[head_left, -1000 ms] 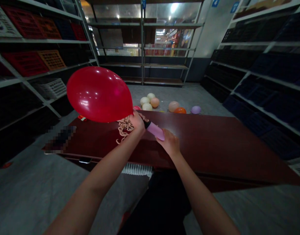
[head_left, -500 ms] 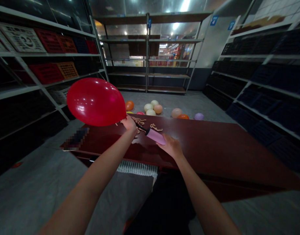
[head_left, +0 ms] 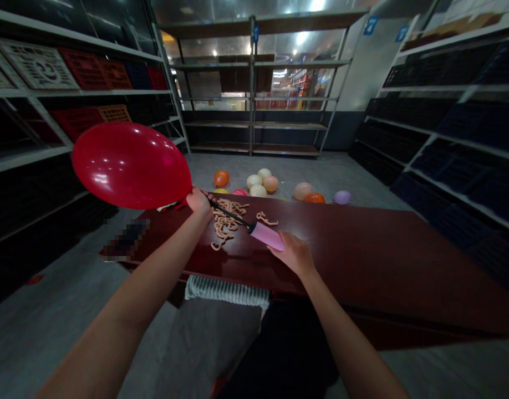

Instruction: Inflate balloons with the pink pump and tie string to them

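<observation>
A large inflated red balloon hangs at the left, above the table's far left corner. My left hand is closed around its neck, where the black end of a balloon pump also goes in; the join is hidden by the fingers. My right hand is wrapped round the pink barrel of the balloon pump, and a long stretch of black rod shows between the hands. Under the rod, a heap of unfilled beige balloons lies on the table, with a small bunch apart to the right.
The dark red table spans the front, with a blurred-out dark object at its left corner. Several inflated balloons lie on the floor beyond. Shelves with crates flank both sides, and a metal rack stands behind.
My left hand and the red balloon have moved left, away from my right hand. More black rod now shows, and the beige heap is less covered. My right hand has shifted slightly right.
</observation>
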The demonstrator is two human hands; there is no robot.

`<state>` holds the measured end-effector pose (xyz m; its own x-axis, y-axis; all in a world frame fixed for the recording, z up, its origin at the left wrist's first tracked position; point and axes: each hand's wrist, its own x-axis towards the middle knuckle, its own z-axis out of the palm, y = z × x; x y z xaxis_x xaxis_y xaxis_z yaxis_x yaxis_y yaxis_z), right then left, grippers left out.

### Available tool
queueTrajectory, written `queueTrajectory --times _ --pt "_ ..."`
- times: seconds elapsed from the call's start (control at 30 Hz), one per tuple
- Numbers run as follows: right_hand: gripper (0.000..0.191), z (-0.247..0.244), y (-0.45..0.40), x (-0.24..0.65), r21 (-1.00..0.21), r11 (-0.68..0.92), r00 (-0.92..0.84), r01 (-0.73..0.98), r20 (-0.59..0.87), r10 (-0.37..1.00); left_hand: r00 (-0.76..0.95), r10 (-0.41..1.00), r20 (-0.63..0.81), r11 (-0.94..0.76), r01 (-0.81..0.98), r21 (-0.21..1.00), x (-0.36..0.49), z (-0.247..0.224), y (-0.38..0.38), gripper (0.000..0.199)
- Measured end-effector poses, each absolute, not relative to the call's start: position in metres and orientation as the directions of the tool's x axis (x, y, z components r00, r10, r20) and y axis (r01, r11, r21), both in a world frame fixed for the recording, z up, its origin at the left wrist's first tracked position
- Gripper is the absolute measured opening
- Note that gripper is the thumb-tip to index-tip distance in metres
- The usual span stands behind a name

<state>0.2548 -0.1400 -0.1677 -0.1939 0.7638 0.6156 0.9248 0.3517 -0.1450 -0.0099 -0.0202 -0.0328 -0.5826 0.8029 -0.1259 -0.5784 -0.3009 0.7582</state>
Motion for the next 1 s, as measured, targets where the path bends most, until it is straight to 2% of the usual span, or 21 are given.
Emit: queueTrajectory --times 0.1,0.3,0.43,0.57,0.83,1.0 --pt "0.033 -0.169 -0.138 0.258 -0.142 0.305 -0.150 0.942 0.633 0.759 -0.595 0.792 -0.134 -0.310 -0.582 0.751 0.003 -0.033 -0.016 0.039" --pt "0.034 -0.170 -0.136 0.263 -0.154 0.257 -0.095 0.954 0.658 0.747 -0.555 0.830 -0.057 -0.335 -0.577 0.745 0.048 -0.043 -0.013 0.045" --pt "0.034 -0.170 -0.137 0.264 -0.178 0.244 -0.076 0.953 0.641 0.764 -0.467 0.884 -0.030 -0.287 -0.591 0.754 0.094 -0.056 -0.030 0.049" --pt "0.035 -0.168 -0.138 0.263 -0.205 0.222 -0.050 0.953 0.617 0.785 -0.396 0.916 -0.066 -0.218 -0.628 0.747 0.122 -0.066 -0.045 0.045" --pt "0.037 -0.164 -0.140 0.256 -0.139 0.301 -0.177 0.943 0.558 0.811 -0.413 0.901 -0.133 -0.193 -0.656 0.729 0.084 -0.083 -0.046 0.031" --pt "0.040 -0.167 -0.141 0.256 -0.091 0.377 -0.265 0.922 0.562 0.783 -0.470 0.861 -0.195 -0.185 -0.645 0.741 0.054 -0.088 -0.053 0.034"
